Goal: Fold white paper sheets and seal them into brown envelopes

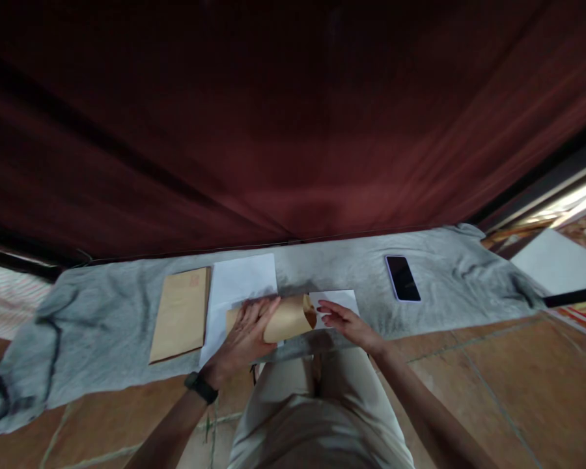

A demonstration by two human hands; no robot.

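A brown paper envelope [288, 318] lies crosswise in front of me, its right end gaping and bulging. My left hand [248, 329], with a dark band on the wrist, rests across the envelope; its fingers are stretched out on top of the paper. Just right of the gaping end is my right hand [344, 320], its fingers apart and slightly bent. Under those fingers sits a white sheet [344, 299], whose left edge meets the envelope mouth; whether it reaches inside cannot be made out. Larger white paper [244, 277] lies partly beneath the envelope and my left hand.
More brown envelopes [180, 312] are stacked at the left. A phone [403, 279] with a purple case lies at the right. Grey cloth [112, 326] covers the narrow surface, and a dark red curtain-like sheet [293, 143] hangs behind it. Below are floor tiles [508, 378].
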